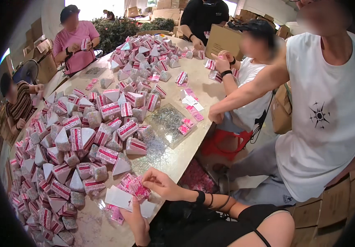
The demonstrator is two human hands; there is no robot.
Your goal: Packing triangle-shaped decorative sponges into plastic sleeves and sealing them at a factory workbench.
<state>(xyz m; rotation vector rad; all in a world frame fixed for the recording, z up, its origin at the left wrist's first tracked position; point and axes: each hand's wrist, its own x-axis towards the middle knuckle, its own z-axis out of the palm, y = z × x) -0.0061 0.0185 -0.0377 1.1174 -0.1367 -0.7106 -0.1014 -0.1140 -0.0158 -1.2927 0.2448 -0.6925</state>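
Observation:
Near the table's front edge, my left hand (136, 222) is closed on a white card (119, 197), its thumb lying along the card's edge. My right hand (163, 185), with a black band at the wrist, pinches a pink printed card (139, 187) just above it. Another white piece (147, 208) shows beside my left thumb. Under the cards, more pink printed cards (115, 213) lie on the table. Just beyond my hands starts a big heap of cake-slice-shaped toys (107, 153), pink and white in clear wrapping.
The heap covers much of the long table (202, 78). A clear sheet (170, 123) with pink cards on it lies right of the heap. Several people work around the table; one in a white sleeveless top (325, 111) stands close on my right. A red stool (227, 144) stands below the edge.

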